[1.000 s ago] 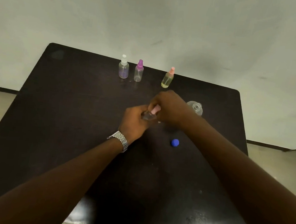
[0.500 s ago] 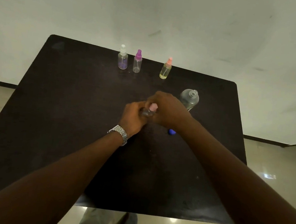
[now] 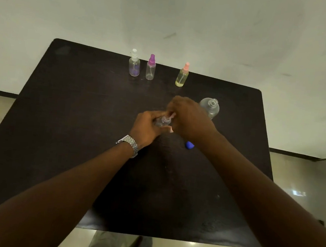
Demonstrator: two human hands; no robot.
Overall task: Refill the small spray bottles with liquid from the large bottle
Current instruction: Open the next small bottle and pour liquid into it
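Progress looks partial. My left hand point(image 3: 148, 127) has its fingers curled round a small clear plastic spray bottle point(image 3: 161, 121) over the middle of the dark bench point(image 3: 69, 114). My right hand point(image 3: 190, 118) pinches its pink pump top point(image 3: 172, 115) at the neck; coming off or going on, I cannot tell. The large clear bottle point(image 3: 209, 108) stands uncapped just behind my right hand, its blue cap point(image 3: 190, 145) lying by my wrist. Three capped bottles wait at the far edge: the white-topped bottle point(image 3: 134, 65) holds purple liquid, the pink-topped bottle point(image 3: 182, 76) yellowish. The purple-topped bottle point(image 3: 150, 69) looks empty and probably needs filling.
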